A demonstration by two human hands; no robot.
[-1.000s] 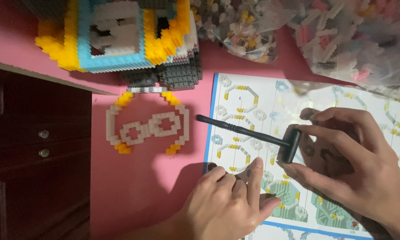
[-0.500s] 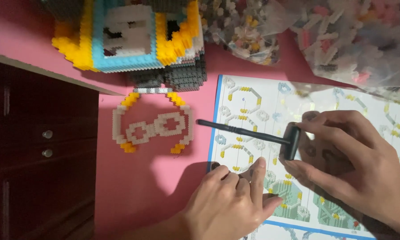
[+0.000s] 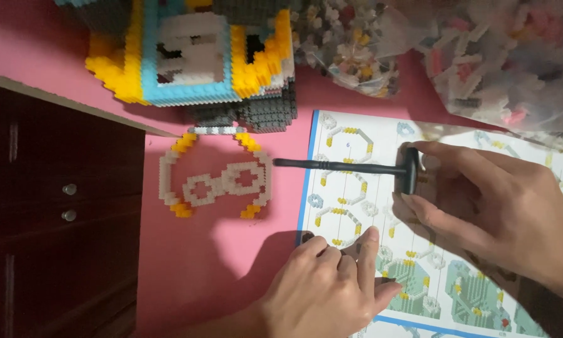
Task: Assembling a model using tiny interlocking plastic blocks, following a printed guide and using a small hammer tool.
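My right hand (image 3: 500, 213) pinches the head of a small black hammer-shaped tool (image 3: 356, 168); its thin handle points left over the printed instruction sheet (image 3: 381, 206). My left hand (image 3: 331, 288) rests knuckles up on the sheet's lower left corner, fingers curled, index finger stretched onto the paper; whether it holds a small piece is hidden. A flat white and yellow brick outline (image 3: 215, 178) lies on the pink table (image 3: 187, 275) left of the sheet. Behind it stands a larger yellow, blue and grey brick model (image 3: 200, 56).
Clear bags of loose small bricks (image 3: 481, 56) lie along the back right. A dark wooden cabinet (image 3: 56, 225) with two small round knobs fills the left side, below the table's edge.
The view has shifted a little, so everything sits slightly higher and to the right. The hammer tool and both hands keep nearly the same pose on the sheet.
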